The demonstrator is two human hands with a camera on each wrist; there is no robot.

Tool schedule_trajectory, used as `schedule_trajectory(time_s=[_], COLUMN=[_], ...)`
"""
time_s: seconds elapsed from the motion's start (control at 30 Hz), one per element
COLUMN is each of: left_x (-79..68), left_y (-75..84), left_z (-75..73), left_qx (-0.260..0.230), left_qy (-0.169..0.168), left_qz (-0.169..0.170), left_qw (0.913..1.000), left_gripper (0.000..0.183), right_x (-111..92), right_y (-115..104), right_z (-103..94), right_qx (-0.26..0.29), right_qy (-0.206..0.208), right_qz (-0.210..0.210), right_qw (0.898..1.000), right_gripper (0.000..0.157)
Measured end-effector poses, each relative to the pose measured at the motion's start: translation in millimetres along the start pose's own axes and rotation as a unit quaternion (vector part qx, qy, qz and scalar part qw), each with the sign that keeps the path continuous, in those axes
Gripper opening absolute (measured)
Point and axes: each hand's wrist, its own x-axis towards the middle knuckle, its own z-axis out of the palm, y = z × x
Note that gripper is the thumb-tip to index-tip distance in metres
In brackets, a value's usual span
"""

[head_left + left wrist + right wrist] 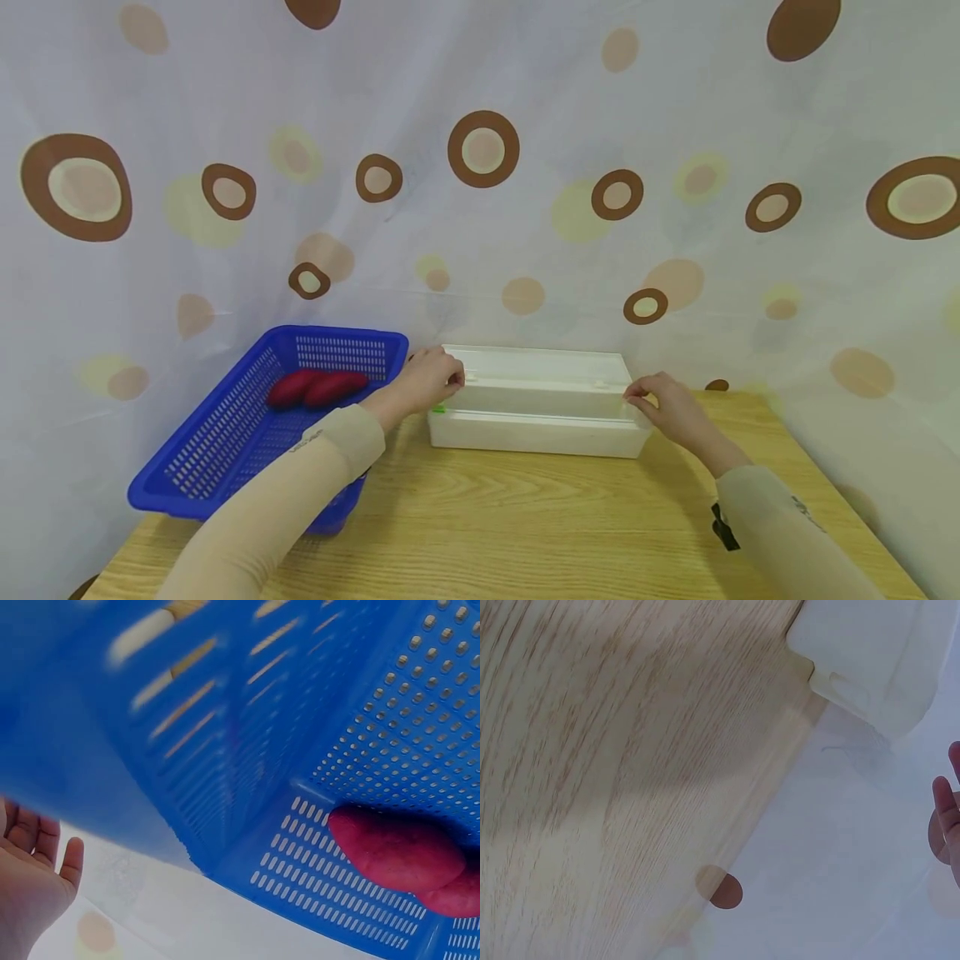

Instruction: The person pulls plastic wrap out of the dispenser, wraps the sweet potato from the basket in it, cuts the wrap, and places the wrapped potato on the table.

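Pale left sleeve is right up front, crossing the near right part of the blue basket, and tbh that's my first worry: if that arm swings sideways it could catch the rim and shove the basket, with the two red lumpy things inside rolling about. Past it, the long white box sits toward the back of the wooden table, up near the spotted sheet, one hand at each end. The right hand looks to be pinching the box's top edge, thumb and fingertip together. The left hand has curled fingers at the other end, by a little green bit, but I can't tell if it's actually gripping anything, and the left wrist view only gets part of the hand. So imo if just the right side has a hold, an uneven pull could skew the top or skid the whole box. Light plastic, by the looks of it, so it'd probably slide easily. Fingertips could also get nipped if the top drops.
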Motion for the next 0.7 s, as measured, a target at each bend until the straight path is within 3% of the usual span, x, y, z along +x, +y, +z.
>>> schedule_trajectory(time_s=[0.33, 0.7], left_x=[2.4, 0.4], left_y=[-1.2, -0.4], left_z=[-7.0, -15.3], left_qx=[0.021, 0.017], left_qy=[0.018, 0.036], left_qz=[0.024, 0.019], left_qw=[0.9993, 0.999], left_gripper=[0.004, 0.004], right_x=[3, 5], right_y=[-3, -12], right_z=[-6.6, -17.0], right_qx=[-0.009, -0.018], right_qy=[0.022, 0.031], right_qz=[-0.013, -0.026], right_qw=[1.0, 0.999], right_gripper=[0.005, 0.005])
